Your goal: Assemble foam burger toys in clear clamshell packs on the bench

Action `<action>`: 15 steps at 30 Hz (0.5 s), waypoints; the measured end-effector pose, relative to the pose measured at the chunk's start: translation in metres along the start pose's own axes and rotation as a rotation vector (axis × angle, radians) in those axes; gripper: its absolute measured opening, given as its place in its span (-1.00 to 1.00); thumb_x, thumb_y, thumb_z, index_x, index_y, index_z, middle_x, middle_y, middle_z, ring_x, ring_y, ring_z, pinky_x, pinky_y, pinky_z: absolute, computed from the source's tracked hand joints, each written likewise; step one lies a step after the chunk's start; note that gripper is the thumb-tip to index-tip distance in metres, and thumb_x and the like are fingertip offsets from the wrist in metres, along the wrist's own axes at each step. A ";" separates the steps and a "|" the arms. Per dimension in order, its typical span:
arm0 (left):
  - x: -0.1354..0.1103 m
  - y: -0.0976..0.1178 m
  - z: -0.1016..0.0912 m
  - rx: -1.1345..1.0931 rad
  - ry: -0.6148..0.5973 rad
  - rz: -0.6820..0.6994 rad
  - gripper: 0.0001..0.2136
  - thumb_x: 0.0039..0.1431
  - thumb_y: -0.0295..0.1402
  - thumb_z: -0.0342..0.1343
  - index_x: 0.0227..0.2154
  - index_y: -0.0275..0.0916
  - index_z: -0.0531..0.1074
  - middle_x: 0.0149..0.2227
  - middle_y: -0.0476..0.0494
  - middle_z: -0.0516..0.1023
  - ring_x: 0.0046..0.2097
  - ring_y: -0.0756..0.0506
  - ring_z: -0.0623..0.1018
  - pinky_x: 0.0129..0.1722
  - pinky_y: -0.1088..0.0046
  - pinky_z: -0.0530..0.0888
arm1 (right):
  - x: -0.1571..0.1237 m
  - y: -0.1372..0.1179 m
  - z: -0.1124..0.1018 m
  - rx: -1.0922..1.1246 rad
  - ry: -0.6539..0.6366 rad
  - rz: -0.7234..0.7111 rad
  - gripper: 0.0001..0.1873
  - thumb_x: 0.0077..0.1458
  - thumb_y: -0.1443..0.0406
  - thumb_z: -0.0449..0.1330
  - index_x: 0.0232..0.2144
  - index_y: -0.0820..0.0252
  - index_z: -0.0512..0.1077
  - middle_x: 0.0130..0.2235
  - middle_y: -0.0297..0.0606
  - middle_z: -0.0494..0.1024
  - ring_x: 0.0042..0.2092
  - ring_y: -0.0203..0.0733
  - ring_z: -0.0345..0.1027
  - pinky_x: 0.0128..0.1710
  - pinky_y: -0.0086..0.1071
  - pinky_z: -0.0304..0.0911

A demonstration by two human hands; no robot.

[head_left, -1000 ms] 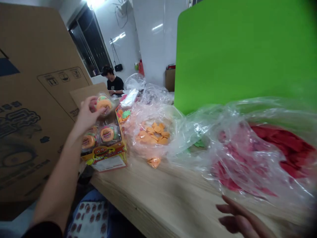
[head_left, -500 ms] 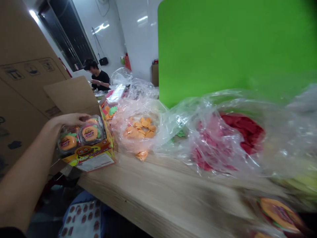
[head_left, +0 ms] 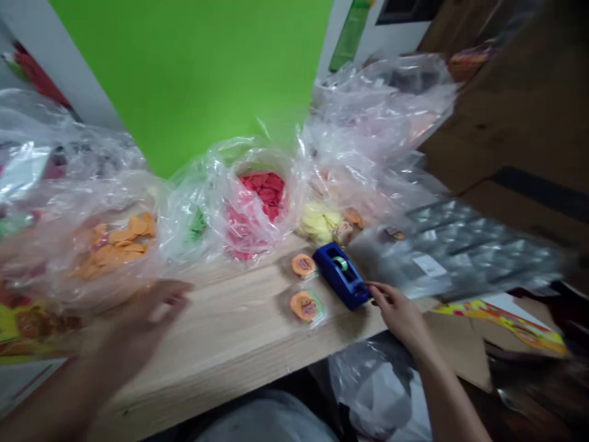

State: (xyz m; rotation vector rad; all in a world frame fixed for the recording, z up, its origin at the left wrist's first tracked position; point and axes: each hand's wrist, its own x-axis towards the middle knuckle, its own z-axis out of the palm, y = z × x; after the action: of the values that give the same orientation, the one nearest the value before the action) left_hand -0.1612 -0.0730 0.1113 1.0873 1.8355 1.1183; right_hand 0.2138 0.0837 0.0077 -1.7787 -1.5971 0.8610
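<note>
My right hand [head_left: 398, 313] is on the blue tape dispenser [head_left: 343, 276], fingertips pressed around its near end, so I have hold of it there. The dispenser sits on the wooden tabletop [head_left: 230, 319], close to the front edge and angled across it, with a pale greenish roll of tape in its middle. Just beside it on the left lie two round burger-shaped candies [head_left: 304, 306] in clear wrap, one behind the other and apart from each other. My left hand [head_left: 147, 313] is blurred over the bare wood, well apart from the dispenser; it looks open, with nothing in it. A broad strip of bare wood runs between that hand and the candies, and along the front edge below both hands. Along the back of the table stand clear plastic bags of orange [head_left: 113, 245], green [head_left: 197, 224], red [head_left: 262, 196] and yellow [head_left: 319, 222] pieces, which hem in the room behind the dispenser. To its right, a sheet of clear blister trays [head_left: 460, 248] reaches almost to my right hand, and a cardboard flap [head_left: 455, 337] lies beyond the table's edge. A bright green board [head_left: 184, 73] rises behind the bags.
</note>
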 end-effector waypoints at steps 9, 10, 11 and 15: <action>0.032 -0.047 0.193 -0.174 -0.238 -0.126 -0.57 -0.38 -0.25 0.40 -0.39 -0.21 0.36 -0.27 -0.12 0.33 -0.07 -0.23 0.32 -0.04 0.33 0.20 | 0.001 -0.001 -0.019 0.313 -0.202 0.115 -0.51 -0.32 -0.08 0.31 -0.51 0.23 0.50 -0.47 -0.22 0.53 -0.45 -0.18 0.37 -0.37 -0.30 0.32; 0.033 -0.049 0.199 -0.192 -0.248 -0.137 -0.56 -0.39 -0.28 0.41 -0.41 -0.22 0.32 -0.28 -0.10 0.31 -0.10 -0.20 0.33 -0.06 0.33 0.22 | -0.005 0.002 -0.022 0.364 -0.199 0.124 -0.49 -0.32 -0.10 0.30 -0.50 0.22 0.49 -0.38 -0.19 0.55 -0.38 -0.15 0.41 -0.32 -0.28 0.34; 0.032 -0.051 0.202 -0.221 -0.264 -0.151 -0.55 -0.38 -0.30 0.40 -0.43 -0.22 0.27 -0.31 -0.07 0.30 -0.15 -0.17 0.35 -0.10 0.33 0.26 | -0.010 0.006 -0.024 0.410 -0.194 0.131 -0.47 -0.32 -0.12 0.29 -0.48 0.21 0.48 -0.29 -0.16 0.56 -0.31 -0.12 0.44 -0.26 -0.26 0.36; 0.026 -0.049 0.198 -0.370 -0.331 -0.217 -0.49 -0.33 -0.36 0.39 -0.41 -0.19 0.11 -0.37 0.01 0.31 -0.33 -0.02 0.41 -0.28 0.42 0.36 | -0.026 0.025 -0.013 0.477 -0.133 0.170 -0.49 -0.36 -0.13 0.30 -0.54 0.18 0.44 -0.27 -0.12 0.56 -0.24 -0.03 0.45 -0.20 -0.22 0.35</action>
State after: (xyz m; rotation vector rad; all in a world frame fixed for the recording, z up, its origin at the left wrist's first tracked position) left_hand -0.0122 -0.0006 -0.0100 0.7814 1.3823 1.0270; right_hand 0.2376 0.0550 -0.0023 -1.5480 -1.1946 1.3374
